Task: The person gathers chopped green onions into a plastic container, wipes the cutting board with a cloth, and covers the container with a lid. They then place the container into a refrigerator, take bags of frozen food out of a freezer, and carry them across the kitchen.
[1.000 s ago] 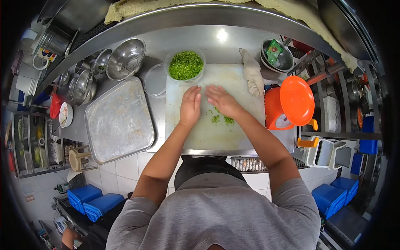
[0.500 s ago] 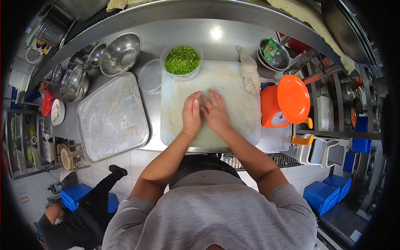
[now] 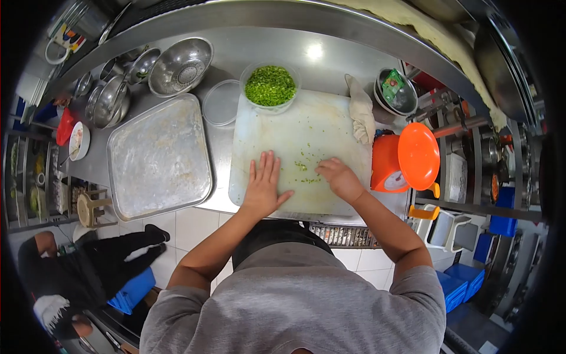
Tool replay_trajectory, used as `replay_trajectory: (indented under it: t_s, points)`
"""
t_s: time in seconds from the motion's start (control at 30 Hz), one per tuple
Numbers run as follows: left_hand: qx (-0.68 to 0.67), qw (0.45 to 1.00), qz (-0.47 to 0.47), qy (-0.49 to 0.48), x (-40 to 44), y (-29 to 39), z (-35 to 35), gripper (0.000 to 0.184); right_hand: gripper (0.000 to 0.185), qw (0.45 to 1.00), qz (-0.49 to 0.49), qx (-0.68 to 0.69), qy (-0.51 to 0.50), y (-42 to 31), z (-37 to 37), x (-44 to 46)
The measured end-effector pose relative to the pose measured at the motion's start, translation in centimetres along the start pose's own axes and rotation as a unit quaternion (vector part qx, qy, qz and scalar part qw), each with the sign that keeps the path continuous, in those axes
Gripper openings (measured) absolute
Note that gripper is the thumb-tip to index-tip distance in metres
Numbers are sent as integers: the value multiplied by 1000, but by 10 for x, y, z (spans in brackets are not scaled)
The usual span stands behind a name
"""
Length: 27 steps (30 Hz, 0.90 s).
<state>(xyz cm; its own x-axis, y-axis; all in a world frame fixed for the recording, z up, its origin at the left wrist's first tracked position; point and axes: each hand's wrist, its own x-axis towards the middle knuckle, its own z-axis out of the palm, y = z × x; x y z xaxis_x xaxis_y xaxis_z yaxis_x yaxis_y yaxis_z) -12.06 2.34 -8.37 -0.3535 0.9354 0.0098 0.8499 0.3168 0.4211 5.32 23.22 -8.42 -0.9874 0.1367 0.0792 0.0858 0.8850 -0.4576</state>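
The left hand (image 3: 263, 190) lies open on the flat white board (image 3: 268, 134); the right hand (image 3: 343, 180), curled, contents unclear, nears tiny chopped green bits (image 3: 302, 167), probably light, clingy, best pinched.

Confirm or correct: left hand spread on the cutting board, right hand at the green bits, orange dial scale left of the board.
The side is wrong: the head view shows the orange dial scale right of the cutting board. The left hand is spread on the board, and the right hand is at the green bits.

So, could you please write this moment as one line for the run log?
left hand: flat on board | right hand: fingers curled, by green bits
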Motion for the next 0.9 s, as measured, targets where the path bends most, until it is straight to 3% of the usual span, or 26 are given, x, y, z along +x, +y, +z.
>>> replay_trajectory:
  t_s: [0.03, 0.07, 0.1, 0.13, 0.17, 0.23, 0.3, 0.37, 0.43, 0.47, 0.5, 0.53, 0.57, 0.6, 0.67, 0.77, 0.8, 0.9]
  points:
    - [11, 1000, 4, -20, 4, 3, 0, 89, 39, 995, 1, 73, 72, 5, 1, 7]
    - [21, 999, 7, -39, 8, 7, 2, 95, 39, 995, -6, 73, 65, 10, 1, 13]
    - [17, 999, 0, -36, 14, 11, 6, 95, 32, 922, 185, 323, 107, 4, -9, 25]
    - [20, 999, 17, -29, 22, 15, 12, 93, 24, 751, 360, 536, 139, 0, -18, 37]
    - [23, 999, 36, -23, 31, 20, 17, 91, 18, 684, 310, 625, 213, 1, -22, 50]
    - [18, 999, 50, -8, 49, 30, 29, 89, 25, 656, 271, 648, 276, -10, -45, 92]
    - [16, 998, 66, 0, 65, 41, 38, 86, 29, 738, 217, 557, 312, -18, -62, 142]
    - [46, 996, 78, -8, 79, 50, 43, 77, 29, 871, 162, 351, 305, -20, -67, 192]
    - [18, 996, 89, -7, 87, 52, 44, 71, 27, 960, 95, 163, 206, -17, -55, 225]
    - [-14, 995, 99, -5, 89, 50, 43, 65, 27, 959, 95, 166, 211, -14, -51, 224]
    - [-10, 995, 100, -7, 89, 44, 39, 65, 27, 970, 16, 74, 233, -12, -50, 222]
    - [-115, 988, 99, 21, 87, 36, 35, 58, 27, 966, -63, -21, 248, -14, -54, 218]
    - [-221, 969, 96, 49, 84, 29, 31, 52, 27, 966, -34, 45, 251, -14, -58, 201]
    - [-196, 975, 82, 70, 74, 19, 20, 47, 28, 962, -2, 110, 252, -22, -65, 172]
    - [-153, 982, 49, 101, 52, -7, 1, 43, 35, 955, 99, 100, 260, -27, -52, 104]
    - [-148, 979, 5, 143, 33, -30, 1, 42, 67, 921, 257, 39, 291, -50, 19, 6]
    - [-158, 973, -16, 169, 31, -31, 4, 42, 79, 896, 332, 17, 293, -58, 43, -9]
    - [-118, 983, -1, 138, 36, -21, -1, 45, 91, 890, 399, -49, 217, -72, 52, 15]
